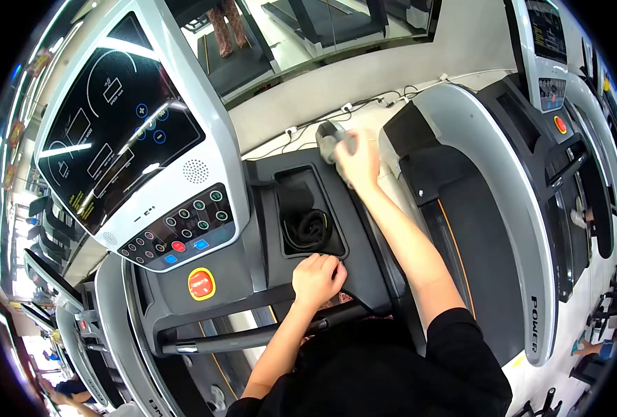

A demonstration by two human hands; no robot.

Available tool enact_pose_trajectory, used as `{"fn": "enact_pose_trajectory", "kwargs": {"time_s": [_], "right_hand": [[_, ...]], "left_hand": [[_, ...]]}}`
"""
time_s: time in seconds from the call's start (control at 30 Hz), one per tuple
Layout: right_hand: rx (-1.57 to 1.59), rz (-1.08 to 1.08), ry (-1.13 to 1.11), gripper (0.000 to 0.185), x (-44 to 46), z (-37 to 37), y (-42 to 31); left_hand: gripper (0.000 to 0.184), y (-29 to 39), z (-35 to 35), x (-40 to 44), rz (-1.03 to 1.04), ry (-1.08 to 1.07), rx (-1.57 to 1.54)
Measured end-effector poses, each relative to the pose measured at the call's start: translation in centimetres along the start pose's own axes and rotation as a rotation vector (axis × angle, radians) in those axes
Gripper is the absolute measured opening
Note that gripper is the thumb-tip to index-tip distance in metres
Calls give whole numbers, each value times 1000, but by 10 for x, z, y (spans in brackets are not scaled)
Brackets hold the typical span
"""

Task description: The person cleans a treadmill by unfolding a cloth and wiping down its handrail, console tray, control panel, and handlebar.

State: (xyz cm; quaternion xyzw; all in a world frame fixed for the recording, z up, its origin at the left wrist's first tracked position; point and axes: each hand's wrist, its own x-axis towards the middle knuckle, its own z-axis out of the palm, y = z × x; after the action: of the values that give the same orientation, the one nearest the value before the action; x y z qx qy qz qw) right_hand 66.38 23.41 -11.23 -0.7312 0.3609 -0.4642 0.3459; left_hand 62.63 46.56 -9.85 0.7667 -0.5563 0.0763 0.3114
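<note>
My right hand (358, 158) reaches past the far side of the treadmill console and is blurred by motion. Its fingers close on a grey cloth (328, 136), which looks bunched up at the console's outer edge. Curled into a loose fist, my left hand (318, 279) rests at the near edge of the console's storage tray (343, 244); I see nothing in it. Inside that tray lies a coiled black strap or belt (310, 228). Left of the tray are the red stop button (201, 283) and the upright display panel (124, 132).
A black handlebar (253, 339) runs along the console's near side. Another treadmill (489, 208) stands to the right, with more on the left. Cables and plugs (346, 108) lie along the wall base below a mirror (322, 28). Other people are partly visible at the edges.
</note>
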Motion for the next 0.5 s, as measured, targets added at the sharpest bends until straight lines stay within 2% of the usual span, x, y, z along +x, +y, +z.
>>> {"fn": "enact_pose_trajectory", "kwargs": {"time_s": [0.07, 0.13, 0.17, 0.23, 0.27, 0.33, 0.37, 0.4, 0.47, 0.5], "right_hand": [[-63, -366, -359, 27, -7, 1, -6], [-218, -696, -561, 25, -15, 5, -7], [-218, -697, -558, 25, -14, 5, -7], [-171, -501, -301, 25, -13, 7, -7], [-149, -304, -189, 25, -10, 7, -7], [-120, -50, 79, 24, -3, 10, 3], [-90, 53, 93, 25, 0, 4, -3], [-91, 49, 93, 25, -1, 4, -3], [-193, -191, -114, 26, -6, 5, -1], [-228, -260, -326, 25, -8, 5, -5]], "left_hand": [[10, 0, 0, 0, 8, -2, 16], [11, 1, 1, 0, 14, -2, 28], [11, 1, 2, 0, 16, 8, 28], [11, 0, 1, 0, 19, 21, 29], [12, 0, 1, 0, 19, 19, 28], [12, 0, 1, -1, 18, 20, 28], [12, 0, 1, -1, 21, 17, 29], [12, 0, 1, 0, 25, 17, 29], [12, 0, 2, 0, 25, 19, 27], [12, 0, 2, 0, 25, 18, 28]]}}
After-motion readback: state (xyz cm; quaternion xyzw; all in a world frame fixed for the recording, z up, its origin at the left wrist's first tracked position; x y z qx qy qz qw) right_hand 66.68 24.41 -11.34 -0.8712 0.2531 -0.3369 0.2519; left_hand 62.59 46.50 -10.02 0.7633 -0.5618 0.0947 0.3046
